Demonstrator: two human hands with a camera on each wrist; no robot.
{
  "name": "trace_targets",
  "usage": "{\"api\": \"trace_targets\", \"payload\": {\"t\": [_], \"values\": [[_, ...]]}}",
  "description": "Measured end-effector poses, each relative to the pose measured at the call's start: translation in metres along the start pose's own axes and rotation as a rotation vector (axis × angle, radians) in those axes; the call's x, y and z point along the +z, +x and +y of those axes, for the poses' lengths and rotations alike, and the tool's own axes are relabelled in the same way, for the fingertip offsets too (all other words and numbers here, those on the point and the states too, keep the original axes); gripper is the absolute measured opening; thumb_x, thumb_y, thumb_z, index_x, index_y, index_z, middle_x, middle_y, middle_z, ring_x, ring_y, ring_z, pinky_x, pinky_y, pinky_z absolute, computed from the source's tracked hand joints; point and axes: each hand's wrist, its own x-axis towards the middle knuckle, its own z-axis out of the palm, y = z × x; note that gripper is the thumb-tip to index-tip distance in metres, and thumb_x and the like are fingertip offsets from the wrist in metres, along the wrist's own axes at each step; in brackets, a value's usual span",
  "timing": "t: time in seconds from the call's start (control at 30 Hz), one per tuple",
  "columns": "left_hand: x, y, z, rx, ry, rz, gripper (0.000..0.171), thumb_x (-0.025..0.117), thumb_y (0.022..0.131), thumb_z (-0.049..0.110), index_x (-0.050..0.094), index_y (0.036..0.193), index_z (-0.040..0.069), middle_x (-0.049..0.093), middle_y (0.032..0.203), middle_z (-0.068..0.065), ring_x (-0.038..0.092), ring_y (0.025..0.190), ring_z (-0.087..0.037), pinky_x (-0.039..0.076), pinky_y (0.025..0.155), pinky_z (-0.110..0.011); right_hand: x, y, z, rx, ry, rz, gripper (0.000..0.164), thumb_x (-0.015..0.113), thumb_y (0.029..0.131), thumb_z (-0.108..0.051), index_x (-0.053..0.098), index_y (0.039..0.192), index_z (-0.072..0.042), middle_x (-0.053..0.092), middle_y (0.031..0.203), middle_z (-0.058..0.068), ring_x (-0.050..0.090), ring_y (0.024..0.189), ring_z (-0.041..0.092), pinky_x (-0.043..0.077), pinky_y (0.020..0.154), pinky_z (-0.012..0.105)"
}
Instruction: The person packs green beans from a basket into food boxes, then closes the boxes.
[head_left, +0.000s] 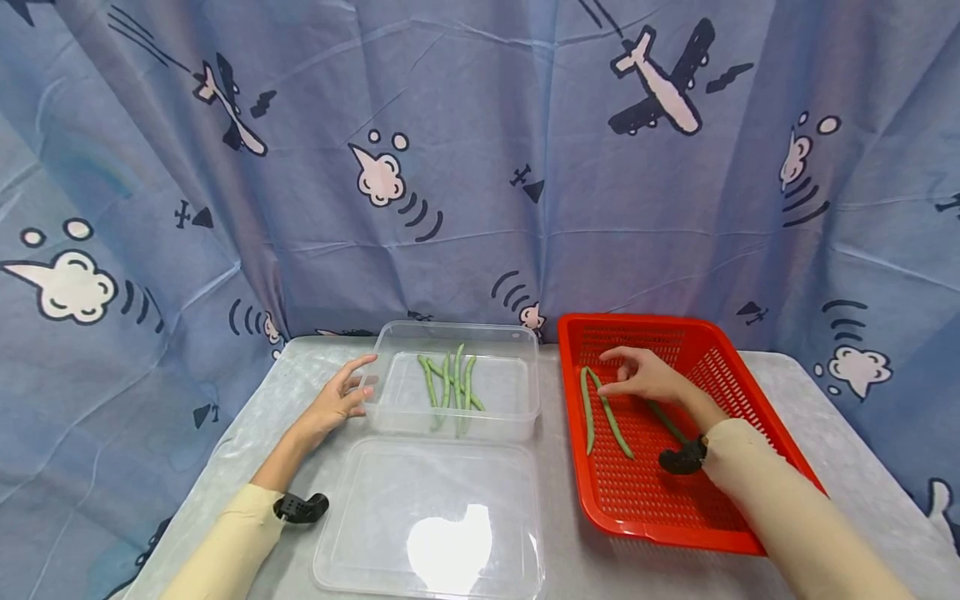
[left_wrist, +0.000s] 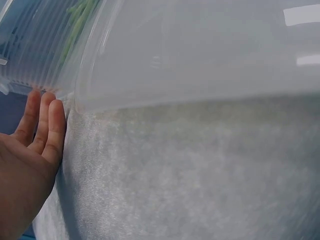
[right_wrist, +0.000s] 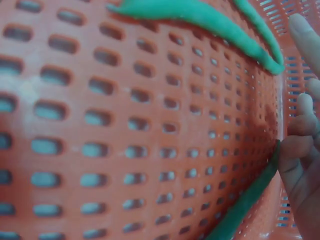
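Note:
My left hand is at the left wall of a clear plastic container, fingers spread and loosely bent. In the left wrist view its fingertips come up to the container's ribbed side; whether they touch is unclear. Several green beans lie in that container. Over the red basket hovers my right hand, thumb and index finger apart with nothing between them. Two green beans lie left of it, meeting at their upper ends. Another green bean lies below the hand, its upper end hidden by the fingers.
A clear flat lid lies in front of the container, reflecting a bright light. Both stand with the basket on a pale-covered table. Behind hangs a blue curtain printed with planes. Each wrist wears a small black camera.

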Motion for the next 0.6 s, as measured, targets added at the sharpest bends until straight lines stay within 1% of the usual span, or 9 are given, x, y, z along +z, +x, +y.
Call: {"api": "trace_targets", "payload": {"t": [0.13,0.37,0.47,0.6], "values": [[0.0004,-0.0006,0.0007,-0.002,0.002,-0.003,0.057,0.052,0.106,0.008,0.032,0.159,0.016,0.033,0.151,-0.033,0.035,0.135,-0.05,0.049,0.091,-0.054,0.002,0.0013,0.0015,0.014,-0.005,-0.005,0.058,0.086,0.083,-0.012,0.058,0.131,0.008,0.058,0.077,0.01,0.046,0.057,0.015,0.042,0.052,0.029],[0.0013,-0.0012,0.0015,-0.002,0.011,0.0,0.057,0.052,0.106,0.008,0.032,0.159,0.016,0.037,0.15,-0.033,0.039,0.132,-0.05,0.051,0.089,-0.049,0.005,0.0017,-0.0024,0.041,0.013,-0.003,0.059,0.086,0.084,-0.011,0.056,0.13,0.01,0.059,0.08,0.013,0.051,0.054,0.02,0.046,0.049,0.032],[0.0018,-0.0009,0.0017,-0.002,0.016,0.002,0.057,0.052,0.106,0.008,0.032,0.159,0.016,0.035,0.15,-0.033,0.038,0.133,-0.05,0.051,0.089,-0.049,0.0055,0.0012,-0.0033,0.051,0.034,0.01,0.058,0.086,0.084,-0.011,0.057,0.129,0.011,0.058,0.084,0.014,0.055,0.057,0.023,0.05,0.052,0.034],[0.0023,-0.0012,0.0015,-0.009,0.02,0.003,0.058,0.052,0.106,0.009,0.032,0.159,0.017,0.032,0.152,-0.033,0.036,0.134,-0.049,0.05,0.09,-0.051,0.0069,0.0,-0.004,0.055,0.065,0.02,0.057,0.085,0.084,-0.008,0.056,0.128,0.012,0.056,0.09,0.018,0.058,0.063,0.028,0.056,0.058,0.038]]}}
